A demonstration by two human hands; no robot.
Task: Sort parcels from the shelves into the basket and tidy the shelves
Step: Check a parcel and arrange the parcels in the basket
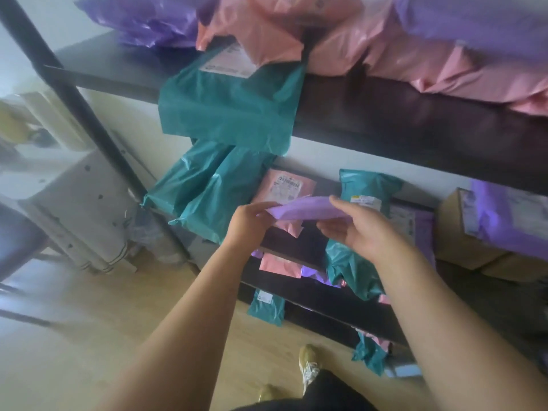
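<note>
Both hands are on one thing: a flat purple mailer (305,207), held in the air in front of the middle shelf (296,247). Nearest me, a shoe (308,366) stands on the wooden floor, close to the bottom shelf, where a small teal parcel (267,307) sticks out past the edge. Higher up, my left hand (249,223) pinches the mailer's left end. My right hand (364,229) grips the other end, thumb on top and fingers beneath. Behind the mailer lie a pink labelled parcel (284,188) and a teal labelled parcel (367,191). Farthest off, a large teal bag (231,114) droops well over the front edge of the top shelf (385,114). I see no basket. The film looks slick and my grip light, so the mailer may slip as I turn to find the basket. An arm lifting past could also catch that overhanging bag and drag it down.
</note>
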